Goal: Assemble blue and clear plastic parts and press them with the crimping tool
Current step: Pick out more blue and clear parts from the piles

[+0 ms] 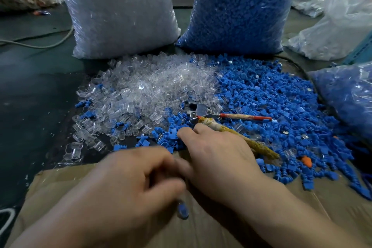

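1. Left hand (pixel 128 183), lower centre, blurred: fingers curled round one blue-and-clear piece (pixel 182 210). It looks joined; I'd judge it not pressed yet.
2. Right hand (pixel 217 159) lies on the wrapped handle of the crimping tool (pixel 198 110) at frame centre. It touches the handle, but I can't tell if it grips.
3. The tool lies on the table (pixel 30 96) where the loose clear parts (pixel 141 90) meet the blue parts (pixel 271 102).
4. No finished stack is visible. Both piles, plus the full clear bag (pixel 120 10) and blue bag (pixel 241 6) at the top, suggest most of the job is left.

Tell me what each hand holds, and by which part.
Left hand grips a blurred blue-and-clear part by its upper end. Right hand rests fingertips on the wrapped handle of the crimping tool near its pivot, not gripping it.
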Action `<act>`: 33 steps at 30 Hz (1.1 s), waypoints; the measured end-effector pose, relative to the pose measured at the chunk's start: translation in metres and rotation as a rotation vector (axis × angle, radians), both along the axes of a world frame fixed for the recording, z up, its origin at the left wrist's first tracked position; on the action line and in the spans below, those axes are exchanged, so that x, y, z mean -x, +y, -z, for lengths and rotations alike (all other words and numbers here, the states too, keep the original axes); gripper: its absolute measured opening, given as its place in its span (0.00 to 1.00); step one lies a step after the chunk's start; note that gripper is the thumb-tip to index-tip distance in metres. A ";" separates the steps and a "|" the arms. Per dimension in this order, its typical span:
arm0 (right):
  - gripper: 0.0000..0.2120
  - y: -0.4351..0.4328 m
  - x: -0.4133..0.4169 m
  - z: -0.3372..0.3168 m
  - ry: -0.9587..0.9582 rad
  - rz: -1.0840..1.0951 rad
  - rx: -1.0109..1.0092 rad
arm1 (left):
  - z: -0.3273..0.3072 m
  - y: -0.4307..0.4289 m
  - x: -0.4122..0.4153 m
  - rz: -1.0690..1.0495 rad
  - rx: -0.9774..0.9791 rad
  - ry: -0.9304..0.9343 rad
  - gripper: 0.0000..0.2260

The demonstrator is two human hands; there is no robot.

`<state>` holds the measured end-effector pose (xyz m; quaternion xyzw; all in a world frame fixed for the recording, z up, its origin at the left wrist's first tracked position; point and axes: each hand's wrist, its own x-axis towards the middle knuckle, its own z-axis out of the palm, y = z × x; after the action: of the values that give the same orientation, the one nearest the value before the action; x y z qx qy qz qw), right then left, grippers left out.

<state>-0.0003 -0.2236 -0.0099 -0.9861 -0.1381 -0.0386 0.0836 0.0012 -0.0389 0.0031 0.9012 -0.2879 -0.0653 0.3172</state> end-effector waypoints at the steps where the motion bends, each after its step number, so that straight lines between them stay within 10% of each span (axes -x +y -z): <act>1: 0.21 0.002 -0.001 0.000 -0.019 0.005 0.017 | 0.004 0.003 -0.004 -0.135 -0.013 -0.085 0.12; 8: 0.23 0.007 -0.003 0.001 -0.055 -0.015 0.018 | 0.018 -0.005 -0.016 -0.438 -0.410 -0.192 0.30; 19: 0.10 0.001 -0.009 0.009 -0.054 -0.043 -0.092 | 0.021 -0.020 -0.018 -0.395 -0.132 -0.231 0.09; 33: 0.08 -0.002 -0.007 0.004 -0.027 -0.041 -0.438 | 0.029 -0.016 -0.021 -0.371 0.019 -0.178 0.11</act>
<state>0.0072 -0.2259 -0.0135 -0.9408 -0.1473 -0.0791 0.2947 0.0219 -0.0546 -0.0259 0.9381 -0.1444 0.0770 0.3054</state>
